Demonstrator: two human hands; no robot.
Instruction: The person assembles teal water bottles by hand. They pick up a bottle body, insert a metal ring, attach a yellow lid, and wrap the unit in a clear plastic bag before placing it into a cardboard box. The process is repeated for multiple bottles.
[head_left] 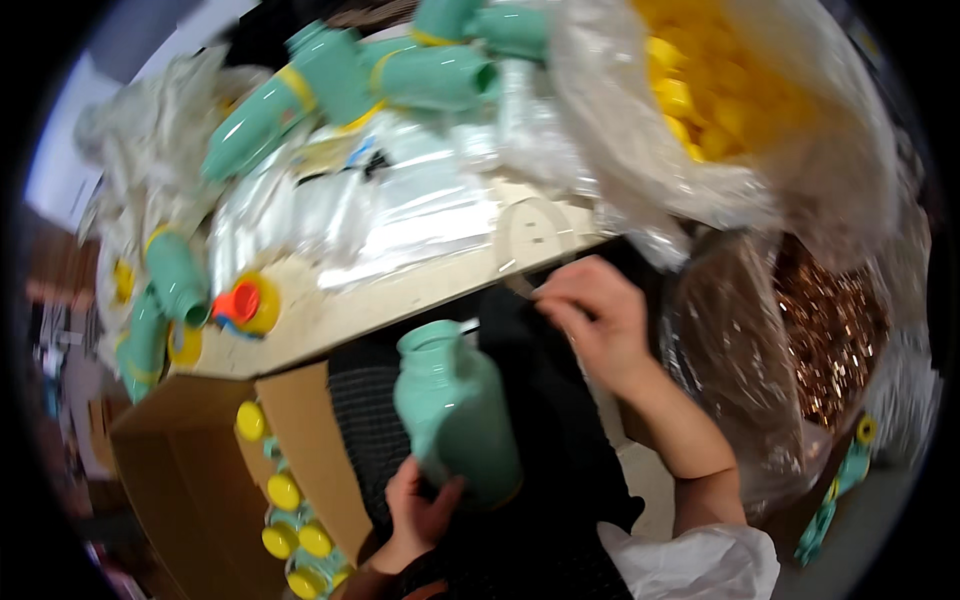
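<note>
My left hand [420, 515] is wrapped round the lower side of a teal bottle [458, 415], which stands tilted over my lap with its neck pointing away from me. The bottle has no cap on its neck. To the right, my right hand [605, 315] is raised at the table's edge, thumb and fingers pinched together. A thin translucent strip [515, 283], bent in a loop and blurred, reaches to its fingertips. Nothing of the right hand touches the bottle.
A cardboard box [300, 440] at the left holds yellow-capped teal bottles [284, 490]. On the table [400, 310] lie clear plastic bags [420, 200], more teal bottles [430, 78] and an orange-red piece [238, 302]. Bags of yellow caps [675, 90] and copper-coloured pieces [825, 335] stand right.
</note>
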